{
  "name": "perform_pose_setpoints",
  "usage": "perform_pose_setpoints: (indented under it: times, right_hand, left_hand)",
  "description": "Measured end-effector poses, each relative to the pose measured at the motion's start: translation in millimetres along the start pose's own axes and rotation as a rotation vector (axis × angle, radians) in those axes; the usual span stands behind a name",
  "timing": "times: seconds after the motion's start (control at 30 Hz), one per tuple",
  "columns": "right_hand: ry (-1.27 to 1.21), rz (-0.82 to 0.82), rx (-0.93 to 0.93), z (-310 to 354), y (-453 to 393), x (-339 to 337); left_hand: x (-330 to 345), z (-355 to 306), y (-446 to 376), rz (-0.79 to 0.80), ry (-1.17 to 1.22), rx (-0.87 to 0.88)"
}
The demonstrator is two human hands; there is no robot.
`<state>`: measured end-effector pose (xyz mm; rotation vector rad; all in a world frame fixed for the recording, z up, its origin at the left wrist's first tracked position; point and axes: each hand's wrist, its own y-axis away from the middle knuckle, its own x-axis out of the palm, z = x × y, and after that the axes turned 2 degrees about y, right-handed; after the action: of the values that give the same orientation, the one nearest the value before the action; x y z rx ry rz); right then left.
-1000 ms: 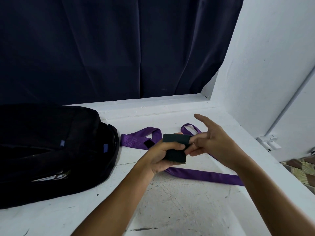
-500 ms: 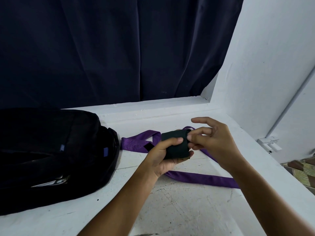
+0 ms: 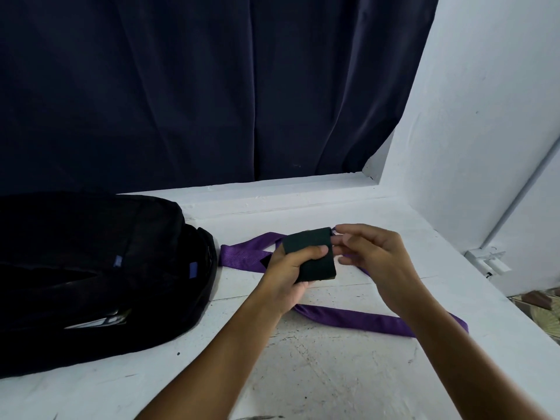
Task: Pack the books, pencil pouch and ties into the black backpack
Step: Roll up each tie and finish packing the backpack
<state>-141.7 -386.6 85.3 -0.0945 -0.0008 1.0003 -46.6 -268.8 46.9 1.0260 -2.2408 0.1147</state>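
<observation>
The dark curtain [image 3: 212, 86] hangs behind a white ledge [image 3: 318, 374], and on the ledge's left side the black backpack [image 3: 100, 268] lies on its side with its opening toward the person, pale edges that may be books showing inside. Just beside the pack, a purple tie [image 3: 378, 321] sprawls loose across the ledge, unfolded and untouched. Above it, the left hand [image 3: 288, 268] grips a dark tie [image 3: 312, 254] folded into a compact bundle, thumb pressed across the front and fingers curled behind. The right hand [image 3: 372, 256] sits at the bundle's right edge, its fingers half-curled; a second ago its forefinger stuck out straight with the hand against the fold, and it has since drawn its fingertips together at the upper corner, whether pinching or only touching I cannot tell. The bundle has tightened and risen slightly in that time. That suggests the folding is about finished, so this tie looks ready for the backpack, leaving the purple one to fold. No pencil pouch is visible.
</observation>
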Motion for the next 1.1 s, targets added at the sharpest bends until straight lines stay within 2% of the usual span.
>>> perform_pose_setpoints:
  times: [0.07,0.1,0.23,0.47,0.57,0.7,0.83,0.9,0.93,1.0,1.03,1.1]
  right_hand:
    - [0.069,-0.027,0.001,-6.3,-2.3,0.7]
    - [0.066,0.018,0.043,-9.0,-4.1,2.1]
    - [-0.137,0.397,0.193,-15.3,-7.2,18.7]
    - [-0.226,0.593,0.203,-11.4,-16.1,96.4]
    - [-0.282,0.718,0.270,-2.2,-12.5,130.1]
    - [-0.314,0.769,0.327,5.8,-1.4,186.1]
    - [-0.275,0.773,0.283,12.3,18.9,248.6]
    - [-0.273,0.760,0.288,14.6,27.0,277.2]
    - [-0.260,0.760,0.293,15.7,29.7,289.8]
    - [-0.189,0.775,0.299,20.7,34.7,303.6]
    - [-0.136,0.794,0.294,22.9,37.6,310.8]
    - [-0.039,0.851,0.278,25.6,44.0,323.1]
  left_hand:
    - [-2.0,-0.8,-0.6,-0.049,0.015,0.028]
    - [-2.4,-3.3,1.2,-0.077,0.014,0.054]
    - [-9.1,-17.2,13.5,-0.140,0.049,0.158]
    - [-47.1,-64.3,63.9,-0.212,-0.006,0.246]
    - [-81.8,-88.9,92.1,-0.339,-0.111,0.345]
    - [-126.3,-117.6,130.4,-0.470,-0.255,0.460]
    - [-165.5,-145.1,160.3,-0.557,-0.349,0.542]
    - [-191.2,-165.3,176.7,-0.595,-0.490,0.646]
    - [-209.6,-178.0,185.2,-0.638,-0.615,0.758]
    - [-249.2,-204.6,199.3,-0.712,-1.054,1.021]
    - [-271.2,-219.7,204.7,-0.696,-1.318,1.114]
    - [-310.4,-245.5,202.3,-0.530,-1.768,1.197]
